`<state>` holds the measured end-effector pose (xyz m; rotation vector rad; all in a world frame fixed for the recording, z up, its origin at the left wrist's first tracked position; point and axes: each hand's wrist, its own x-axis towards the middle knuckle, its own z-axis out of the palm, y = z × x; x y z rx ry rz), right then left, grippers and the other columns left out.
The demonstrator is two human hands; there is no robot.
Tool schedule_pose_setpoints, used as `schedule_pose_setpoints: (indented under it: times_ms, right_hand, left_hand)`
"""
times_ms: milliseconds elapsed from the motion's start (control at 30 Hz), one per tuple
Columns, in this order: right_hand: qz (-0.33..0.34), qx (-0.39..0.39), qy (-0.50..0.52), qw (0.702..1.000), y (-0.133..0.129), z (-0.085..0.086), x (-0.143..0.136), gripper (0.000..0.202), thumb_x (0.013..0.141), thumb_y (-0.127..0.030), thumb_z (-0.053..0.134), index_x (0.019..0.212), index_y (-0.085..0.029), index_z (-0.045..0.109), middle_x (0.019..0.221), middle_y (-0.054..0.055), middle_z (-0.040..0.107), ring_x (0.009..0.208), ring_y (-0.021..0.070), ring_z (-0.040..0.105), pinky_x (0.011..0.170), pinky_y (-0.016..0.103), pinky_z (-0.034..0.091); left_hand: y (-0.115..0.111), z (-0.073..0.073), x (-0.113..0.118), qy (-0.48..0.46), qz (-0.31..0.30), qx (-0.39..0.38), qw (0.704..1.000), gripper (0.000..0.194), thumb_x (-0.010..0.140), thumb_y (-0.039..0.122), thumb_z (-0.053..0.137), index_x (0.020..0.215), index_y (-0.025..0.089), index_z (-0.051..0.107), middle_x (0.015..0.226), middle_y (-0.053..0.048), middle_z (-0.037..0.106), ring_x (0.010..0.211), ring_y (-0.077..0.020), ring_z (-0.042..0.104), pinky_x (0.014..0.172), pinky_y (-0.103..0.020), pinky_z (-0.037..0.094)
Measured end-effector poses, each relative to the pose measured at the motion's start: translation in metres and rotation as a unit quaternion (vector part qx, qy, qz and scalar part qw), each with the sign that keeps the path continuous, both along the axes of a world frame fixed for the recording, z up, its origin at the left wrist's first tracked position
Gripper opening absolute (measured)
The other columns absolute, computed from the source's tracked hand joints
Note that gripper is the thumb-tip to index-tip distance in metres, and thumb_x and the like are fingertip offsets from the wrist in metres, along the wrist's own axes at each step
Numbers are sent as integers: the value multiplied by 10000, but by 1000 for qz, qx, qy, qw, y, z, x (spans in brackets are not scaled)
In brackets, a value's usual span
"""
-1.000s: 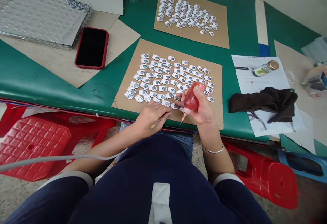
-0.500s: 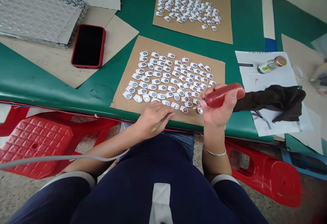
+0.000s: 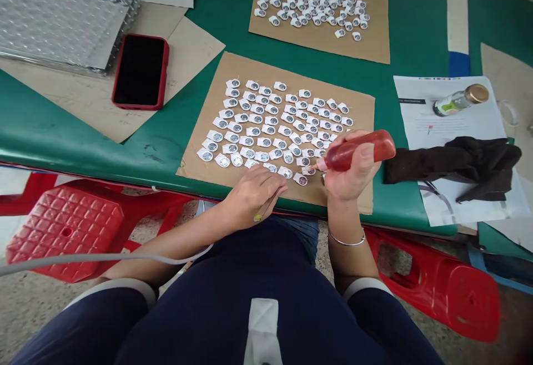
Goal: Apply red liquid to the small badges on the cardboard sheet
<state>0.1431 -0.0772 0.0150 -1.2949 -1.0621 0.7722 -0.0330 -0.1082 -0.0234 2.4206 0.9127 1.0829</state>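
The right hand [image 3: 352, 179] is clenched around a red squeeze bottle [image 3: 358, 153], held nearly level with its thin nozzle pointing left at the near row of small white-and-silver parts [image 3: 275, 126] laid out on a cardboard sheet [image 3: 362, 107] at the front edge of the green bench [image 3: 83, 126]. The left hand [image 3: 250, 193] rests at the bench edge just beside that row, its grip closed on tweezers [image 3: 266, 208] that angle down toward the lap. To do this step well, I judge the nozzle should come down on the middle of one part at a time, with a light squeeze so the fluid does not spill onto the cardboard or a neighbour, while the tweezers steady a part that shifts. Working along the row in order would keep any from being missed. A second sheet of parts [image 3: 370, 43] lies farther back; a phone [image 3: 140, 71], a dark cloth [image 3: 453, 162] and a small bottle [image 3: 458, 100] lie well apart.
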Motion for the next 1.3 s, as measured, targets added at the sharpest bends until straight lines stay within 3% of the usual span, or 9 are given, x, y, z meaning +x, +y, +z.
schedule_pose_setpoints:
  times_ms: [167, 633, 733, 933, 1100, 1300]
  right_hand:
    - [13, 11, 19, 1000, 2, -3, -3, 212, 785, -495, 432, 787, -285, 466, 721, -13, 474, 524, 111, 485, 526, 305, 390]
    - [-13, -2, 12, 1000, 2, -5, -2, 222, 765, -494, 431, 792, -275, 455, 705, -4, 469, 527, 118, 507, 538, 315, 440]
    - [-12, -2, 24, 1000, 1, -4, -4, 218, 742, -487, 498, 784, -275, 469, 707, -2, 477, 602, 141, 555, 531, 304, 448]
    - [63, -30, 55, 996, -5, -10, -12, 237, 715, -470, 615, 788, -281, 493, 694, -24, 510, 473, 103, 517, 452, 299, 442]
    - [100, -70, 6, 992, -7, -8, -11, 247, 673, -432, 682, 789, -276, 530, 749, 1, 548, 623, 163, 599, 560, 361, 505]
    - [108, -98, -45, 988, -7, -8, -6, 228, 652, -402, 703, 764, -266, 559, 795, 31, 563, 935, 258, 609, 784, 458, 531]
  left_hand:
    - [0, -2, 1, -5, 3, -1, 1000, 191, 822, 98, 567, 992, 171, 520, 831, -42, 673, 755, -160, 630, 709, -317, 476]
    - [-3, -15, 6, 29, 20, 14, 999, 105, 849, 115, 538, 943, 163, 537, 865, -53, 653, 789, -165, 596, 731, -340, 478]
    - [-4, -11, 7, 47, 8, 25, 999, 68, 852, 100, 508, 893, 149, 530, 839, -64, 643, 785, -175, 595, 713, -348, 474]
    - [-4, 7, 11, 113, -13, 72, 991, 99, 843, 68, 446, 812, 112, 528, 767, -112, 632, 804, -229, 613, 671, -365, 479]
    - [-8, 12, 15, 151, 10, 136, 979, 177, 850, 53, 380, 851, 72, 556, 766, -144, 646, 787, -245, 619, 674, -387, 506]
    - [-11, 11, 15, 173, 16, 131, 976, 178, 876, 84, 395, 847, 90, 571, 818, -140, 663, 838, -234, 623, 698, -380, 525]
